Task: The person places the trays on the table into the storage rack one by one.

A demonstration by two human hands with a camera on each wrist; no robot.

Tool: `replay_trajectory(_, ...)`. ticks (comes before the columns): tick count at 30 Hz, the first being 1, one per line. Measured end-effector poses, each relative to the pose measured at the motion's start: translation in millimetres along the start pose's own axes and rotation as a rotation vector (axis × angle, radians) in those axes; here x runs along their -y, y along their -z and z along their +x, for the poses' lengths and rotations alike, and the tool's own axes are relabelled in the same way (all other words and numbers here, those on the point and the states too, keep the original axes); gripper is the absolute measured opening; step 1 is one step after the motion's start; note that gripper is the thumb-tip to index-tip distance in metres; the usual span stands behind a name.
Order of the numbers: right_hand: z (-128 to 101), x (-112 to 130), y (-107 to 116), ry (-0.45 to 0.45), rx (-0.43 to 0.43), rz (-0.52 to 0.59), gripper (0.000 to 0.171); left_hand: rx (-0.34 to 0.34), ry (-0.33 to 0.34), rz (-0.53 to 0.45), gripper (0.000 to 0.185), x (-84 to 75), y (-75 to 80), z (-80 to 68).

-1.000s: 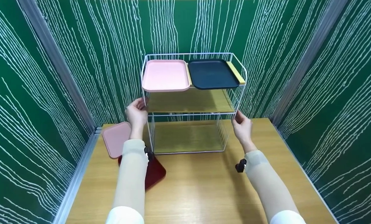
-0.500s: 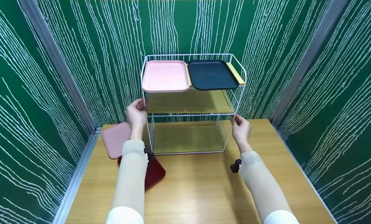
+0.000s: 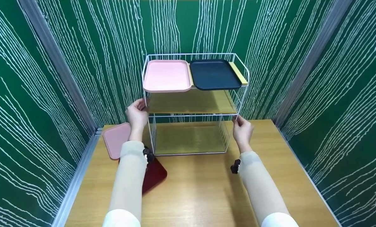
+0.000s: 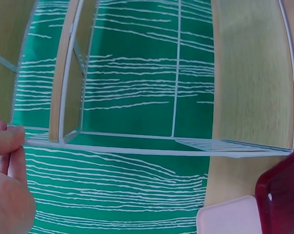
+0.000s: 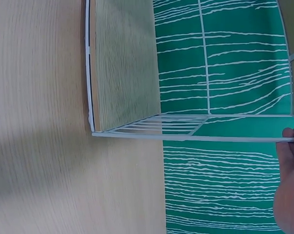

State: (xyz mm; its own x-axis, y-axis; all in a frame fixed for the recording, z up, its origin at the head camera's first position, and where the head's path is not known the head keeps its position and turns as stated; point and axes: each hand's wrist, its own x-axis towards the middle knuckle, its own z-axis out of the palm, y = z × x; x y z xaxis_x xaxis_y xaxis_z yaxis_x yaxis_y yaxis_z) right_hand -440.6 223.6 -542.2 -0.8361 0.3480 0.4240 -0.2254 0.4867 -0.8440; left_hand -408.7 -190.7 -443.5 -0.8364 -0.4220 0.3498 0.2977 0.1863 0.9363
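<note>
White wire rack point(image 3: 194, 107) with three wooden shelves sits toward the back of the table point(image 3: 206, 195), and both hands are on it at middle-shelf height. The left hand point(image 3: 137, 115) has its fingers curled round the front left post, and the right hand point(image 3: 242, 130) pinches the front right post just under the middle shelf.

Head view gives the whole layout: a pink tray point(image 3: 166, 76) and a dark navy tray point(image 3: 214, 75) side by side on the top shelf, touching or nearly so. The other two shelves look bare. Off to the left on the table there's a second pink tray point(image 3: 115, 140), with a dark red tray point(image 3: 154, 175) in front of it, partly hidden by the left forearm.

The wrist views don't show the top shelf at all. Left wrist view only catches fingertips point(image 4: 8, 139) against the wire, plus corners of the red and pink trays at the bottom right. Right wrist view shows the bottom shelf edge-on, resting on the table, and fingertips point(image 5: 293, 134) on the post.

Room-wise it's a light wood table boxed in by green walls point(image 3: 33, 78) with white squiggly lines. The rack stands close to the back wall, with open tabletop in front and to the right. The left side is tighter because of the two trays.
</note>
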Motion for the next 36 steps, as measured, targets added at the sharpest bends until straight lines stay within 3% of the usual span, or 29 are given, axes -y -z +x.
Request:
replay_trajectory(6,0,0,-3,0.015,-0.032,-0.012,0.02,0.036,-0.022,0.033,0.043,-4.9,6.0,-7.3)
replay_trajectory(13,-3,0,-4,0.007,-0.024,-0.017,0.023,0.004,-0.043,-0.102,0.05,1.1,17.2,-33.3)
replay_trajectory(17,-5,0,-3,-0.014,-0.011,-0.016,0.028,-0.012,-0.022,-0.155,0.046,15.4,27.3,-52.1)
replay_trajectory(25,-4,0,-2,-0.013,-0.044,-0.017,0.026,0.025,0.095,-0.205,0.043,50.3,48.1,-81.3)
replay_trajectory(31,-2,-3,-5,0.041,-0.063,-0.036,0.021,0.036,0.209,-0.161,0.046,77.8,67.2,-100.9)
replay_trajectory(36,-3,-6,-5,0.055,-0.054,-0.03,0.018,0.052,0.244,-0.114,0.044,97.1,80.5,-119.9)
